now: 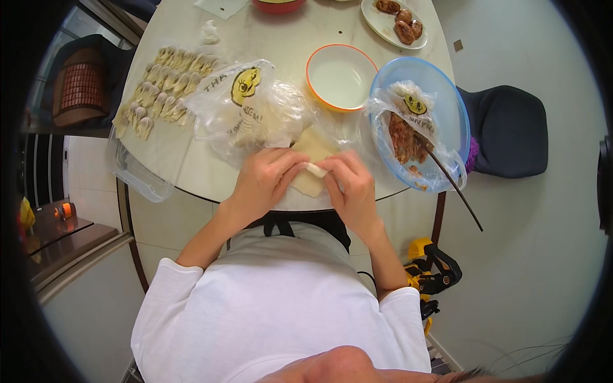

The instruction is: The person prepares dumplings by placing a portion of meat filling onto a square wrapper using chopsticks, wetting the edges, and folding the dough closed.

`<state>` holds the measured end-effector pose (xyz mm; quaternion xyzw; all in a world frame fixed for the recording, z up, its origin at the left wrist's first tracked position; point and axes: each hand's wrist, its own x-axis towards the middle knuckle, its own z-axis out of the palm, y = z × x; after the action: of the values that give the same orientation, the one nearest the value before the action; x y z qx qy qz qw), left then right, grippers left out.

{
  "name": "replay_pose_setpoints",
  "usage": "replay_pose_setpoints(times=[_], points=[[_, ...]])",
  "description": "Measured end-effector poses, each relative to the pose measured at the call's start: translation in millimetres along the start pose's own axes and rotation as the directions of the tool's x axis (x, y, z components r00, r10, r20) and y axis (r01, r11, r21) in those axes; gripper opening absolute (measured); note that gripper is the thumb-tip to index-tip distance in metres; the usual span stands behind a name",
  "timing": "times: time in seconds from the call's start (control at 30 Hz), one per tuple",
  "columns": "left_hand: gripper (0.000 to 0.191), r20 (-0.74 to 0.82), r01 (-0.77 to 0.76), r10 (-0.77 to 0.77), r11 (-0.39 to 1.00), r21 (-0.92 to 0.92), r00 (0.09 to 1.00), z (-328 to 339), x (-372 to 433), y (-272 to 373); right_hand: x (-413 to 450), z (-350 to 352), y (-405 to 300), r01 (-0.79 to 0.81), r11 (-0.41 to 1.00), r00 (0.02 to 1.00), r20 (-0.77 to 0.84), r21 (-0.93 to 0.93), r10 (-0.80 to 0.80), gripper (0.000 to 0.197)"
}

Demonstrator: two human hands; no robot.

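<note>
Between my two hands is a small rolled dumpling wrapper [316, 170], pale and folded into a short tube. My left hand [272, 173] pinches its left end, and my right hand [352, 184] grips the right end with bent fingers. Beneath it lies a stack of flat wrappers [313, 143], partly hidden by the fingers. A printed clear plastic bag [239, 115] spreads just beyond my left hand. To the right, a blue translucent basin [448, 95] holds a bag of brown minced filling [404, 139] with a dark chopstick [455, 186] leaning out over the rim.
Several rows of folded dumplings [165, 86] sit at the left beside a clear plastic tray [143, 179] overhanging the table edge. An orange-rimmed bowl [341, 76] stands beyond the wrappers. Farther back is a white plate [378, 26] of browned food. A dark chair [507, 131] stands at right.
</note>
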<state>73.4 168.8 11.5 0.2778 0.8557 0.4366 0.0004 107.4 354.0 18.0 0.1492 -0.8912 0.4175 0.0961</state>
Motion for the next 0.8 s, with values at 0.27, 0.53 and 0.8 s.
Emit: replay_pose_setpoints(times=[0.27,0.53,0.8], points=[[0.019,-0.124,-0.256,0.240,0.957,-0.136,0.963,1.6,-15.6,9.4,27.8,-12.5,1.3,-0.092,0.996,0.991,-0.101,0.010,0.093,0.007],[0.058,0.303,0.291,-0.100,-0.116,-0.950,0.948,14.9,-7.9,29.6,17.4,-24.7,-30.8,0.237,0.943,0.950,-0.146,-0.234,-0.275,0.005],[0.055,0.361,0.339,-0.246,-0.128,-0.932,0.900,29.6,-1.4,54.2,-17.7,-33.7,-18.5,0.105,0.955,0.927,-0.321,-0.277,-0.195,0.009]])
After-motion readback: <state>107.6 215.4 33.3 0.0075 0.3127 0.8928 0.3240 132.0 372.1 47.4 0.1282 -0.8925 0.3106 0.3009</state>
